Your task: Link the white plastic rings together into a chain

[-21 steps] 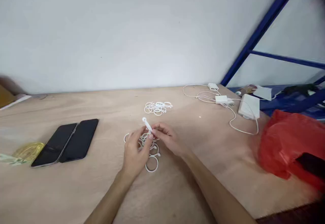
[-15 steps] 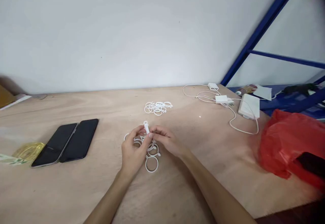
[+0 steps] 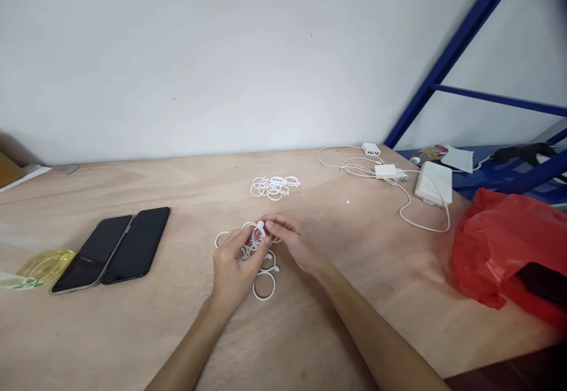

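Note:
My left hand [image 3: 233, 267] and my right hand [image 3: 292, 243] meet above a tangled pile of thin white plastic rings [image 3: 267, 276] on the wooden table. Fingers of both hands pinch a small white plastic ring [image 3: 259, 233], and their tips hide part of it. One large ring of the pile lies just below my left hand. A second tangle of white rings [image 3: 274, 188] lies farther away, apart from my hands.
Two black smartphones [image 3: 113, 249] lie side by side on the plywood tabletop [image 3: 133, 196] at left, beside a yellowish clear packet [image 3: 46, 266]. At right are a white charger with cables [image 3: 385, 171], a white power bank [image 3: 433, 183], a red plastic bag [image 3: 500, 249] and a blue metal frame [image 3: 456, 42].
The white piece standing upright between my fingers has turned and now shows as a small ring, lower down. My hands remain together over the pile.

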`<action>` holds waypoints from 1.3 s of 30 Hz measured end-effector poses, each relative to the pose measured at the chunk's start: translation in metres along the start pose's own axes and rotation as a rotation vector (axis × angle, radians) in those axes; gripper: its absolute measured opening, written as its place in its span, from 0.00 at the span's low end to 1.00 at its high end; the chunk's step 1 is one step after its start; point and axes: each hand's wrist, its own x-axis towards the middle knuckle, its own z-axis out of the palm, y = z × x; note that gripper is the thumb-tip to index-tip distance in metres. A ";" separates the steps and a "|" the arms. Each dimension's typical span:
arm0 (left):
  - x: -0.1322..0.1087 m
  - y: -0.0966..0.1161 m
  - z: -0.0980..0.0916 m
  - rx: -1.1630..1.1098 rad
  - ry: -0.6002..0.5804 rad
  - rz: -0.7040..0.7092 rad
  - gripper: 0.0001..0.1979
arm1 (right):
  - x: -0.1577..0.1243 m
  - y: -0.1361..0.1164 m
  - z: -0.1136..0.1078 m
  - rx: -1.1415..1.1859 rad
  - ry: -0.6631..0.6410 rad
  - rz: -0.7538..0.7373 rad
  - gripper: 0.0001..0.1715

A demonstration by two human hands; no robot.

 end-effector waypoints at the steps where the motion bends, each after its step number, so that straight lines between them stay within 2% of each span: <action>1: 0.000 0.000 0.000 0.013 0.003 0.035 0.09 | 0.000 0.000 0.001 -0.005 -0.018 -0.008 0.11; 4: 0.000 0.000 0.000 0.028 0.006 0.109 0.08 | 0.000 0.002 0.002 -0.022 -0.042 -0.032 0.10; 14: -0.001 -0.001 -0.001 0.049 -0.010 0.181 0.06 | 0.000 0.003 -0.001 -0.002 -0.064 -0.045 0.08; 27: -0.001 -0.002 0.000 0.026 -0.013 0.172 0.06 | 0.000 0.007 0.002 -0.001 0.017 -0.013 0.08; 35: 0.001 -0.001 -0.003 0.053 -0.028 0.130 0.06 | 0.001 0.008 0.002 0.078 -0.020 0.042 0.10; 39: 0.002 -0.002 -0.002 0.060 -0.010 0.133 0.07 | 0.001 0.009 0.003 0.104 0.008 0.022 0.09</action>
